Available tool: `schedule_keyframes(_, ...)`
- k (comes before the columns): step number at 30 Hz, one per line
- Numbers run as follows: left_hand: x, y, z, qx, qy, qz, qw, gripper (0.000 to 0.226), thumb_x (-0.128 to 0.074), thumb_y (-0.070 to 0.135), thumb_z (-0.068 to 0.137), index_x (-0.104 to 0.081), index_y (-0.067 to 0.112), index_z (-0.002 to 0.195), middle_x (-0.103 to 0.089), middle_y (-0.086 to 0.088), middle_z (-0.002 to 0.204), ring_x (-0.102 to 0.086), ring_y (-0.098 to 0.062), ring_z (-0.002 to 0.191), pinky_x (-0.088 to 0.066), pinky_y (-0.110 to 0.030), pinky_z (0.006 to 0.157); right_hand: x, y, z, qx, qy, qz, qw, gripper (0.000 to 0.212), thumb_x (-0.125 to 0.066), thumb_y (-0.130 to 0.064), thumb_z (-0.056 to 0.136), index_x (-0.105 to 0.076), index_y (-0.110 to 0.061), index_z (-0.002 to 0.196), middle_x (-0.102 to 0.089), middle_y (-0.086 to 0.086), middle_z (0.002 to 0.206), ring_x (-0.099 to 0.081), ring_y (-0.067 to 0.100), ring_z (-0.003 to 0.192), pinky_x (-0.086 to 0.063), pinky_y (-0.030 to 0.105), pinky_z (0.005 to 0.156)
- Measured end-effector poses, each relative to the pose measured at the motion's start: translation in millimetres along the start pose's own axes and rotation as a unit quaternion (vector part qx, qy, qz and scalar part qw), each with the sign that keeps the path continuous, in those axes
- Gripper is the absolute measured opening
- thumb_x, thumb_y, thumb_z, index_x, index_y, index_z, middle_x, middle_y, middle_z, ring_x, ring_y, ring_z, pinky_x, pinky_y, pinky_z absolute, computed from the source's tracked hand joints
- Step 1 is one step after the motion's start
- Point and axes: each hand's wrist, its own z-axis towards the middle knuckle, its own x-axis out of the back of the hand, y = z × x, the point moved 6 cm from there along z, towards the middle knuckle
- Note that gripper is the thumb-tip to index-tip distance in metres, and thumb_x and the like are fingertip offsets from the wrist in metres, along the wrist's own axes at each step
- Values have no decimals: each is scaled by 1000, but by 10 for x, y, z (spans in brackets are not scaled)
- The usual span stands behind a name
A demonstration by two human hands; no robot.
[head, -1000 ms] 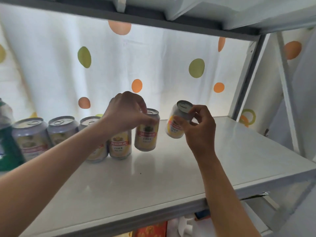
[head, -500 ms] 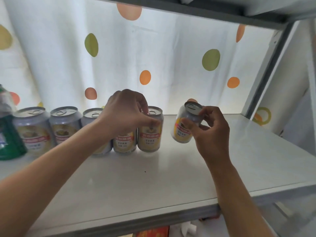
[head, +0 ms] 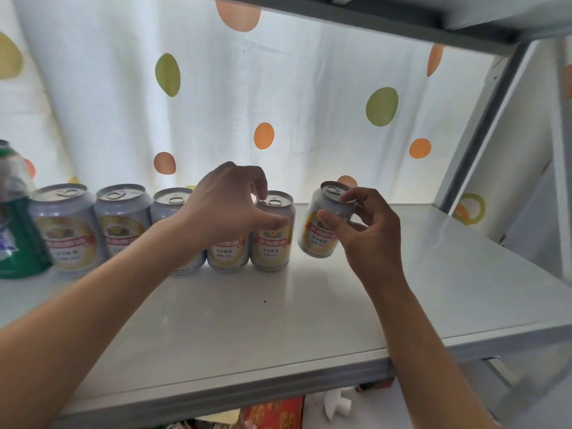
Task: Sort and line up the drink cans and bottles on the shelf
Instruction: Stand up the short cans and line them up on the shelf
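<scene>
On the white glossy shelf (head: 309,329), the left hand (head: 229,209) pinched the top of the upright silver-and-yellow end can (head: 271,239) of the row, while the right hand (head: 368,230) gripped a matching tilted can (head: 322,226) just beside it, lifted off the shelf.

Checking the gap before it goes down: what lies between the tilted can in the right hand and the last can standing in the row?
Nothing: in the head view only bare shelf shows between the tilted can and the last standing can.
</scene>
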Motion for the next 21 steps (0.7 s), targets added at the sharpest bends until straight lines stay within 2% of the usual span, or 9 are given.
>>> schedule_keyframes(5,-37,4,-51,1,0,20,1000,46,-64,72,48,-51,37,76,-50,14,84,-51,0,76,-36,-21,59,-125,-10,-15,1,-41,-25,999,31,-84,-20,77,-62,-33,94,-68,-29,102,-65,1,102,-58,22,77)
schedule_keyframes(9,-62,59,-101,-12,13,38,999,46,-58,68,50,-47,33,78,-50,10,82,-50,-1,74,-33,-18,59,-178,0,-23,6,-62,-40,997,31,-80,-16,79,-62,-35,95,-69,-25,103,-65,3,103,-59,27,79)
schedule_keyframes(12,-46,130,-127,-53,29,64,996,47,-53,67,54,-49,27,79,-48,7,70,-43,1,67,-32,-17,59,-185,16,-46,-1,-75,-42,996,31,-78,-14,80,-62,-36,95,-70,-23,102,-66,5,104,-60,30,79)
schedule_keyframes(15,-18,211,-163,-95,54,95,989,51,-47,67,59,-50,20,79,-43,8,58,-37,2,60,-29,-29,56,-205,29,-51,-6,-86,-43,995,31,-77,-13,83,-61,-35,97,-69,-24,102,-66,4,103,-60,31,80)
schedule_keyframes(19,-12,260,-195,-133,76,131,979,50,-46,66,67,-49,17,76,-36,12,54,-37,-15,54,-30,-30,59,-229,69,-61,-16,-94,-31,995,27,-75,-17,86,-59,-34,100,-69,-24,103,-66,4,102,-60,33,83)
schedule_keyframes(21,-16,280,-218,-146,86,156,973,49,-45,65,71,-47,16,75,-33,12,55,-38,-18,55,-27,-30,58,-236,60,-63,-10,-94,-33,995,26,-75,-18,86,-59,-34,100,-69,-24,103,-67,4,102,-60,34,83)
